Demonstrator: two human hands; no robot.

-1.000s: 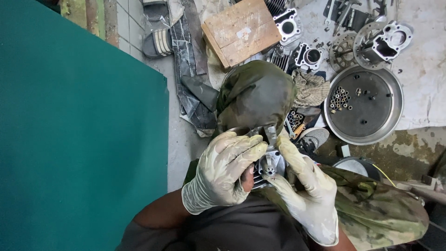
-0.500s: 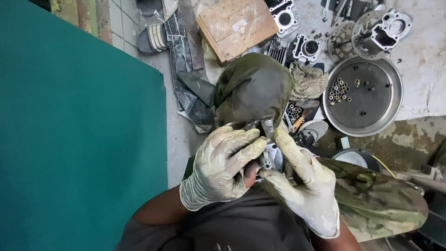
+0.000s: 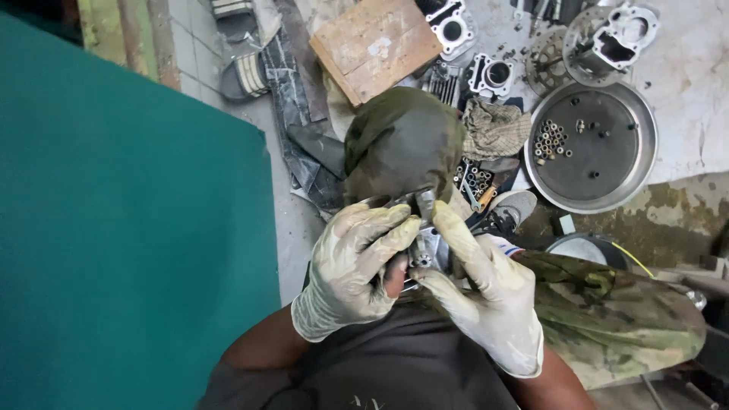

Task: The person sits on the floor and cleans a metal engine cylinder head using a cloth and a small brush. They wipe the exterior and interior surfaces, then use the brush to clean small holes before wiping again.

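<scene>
Btwn both hands' fingers (image 3: 380, 228) — metal part (image 3: 422, 250)

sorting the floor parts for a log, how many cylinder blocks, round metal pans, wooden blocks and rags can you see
cylinder blocks: 3
round metal pans: 1
wooden blocks: 1
rags: 1
total: 6
Both gloved hands, left hand and right hand, grip a small metal part not counted here.
</scene>
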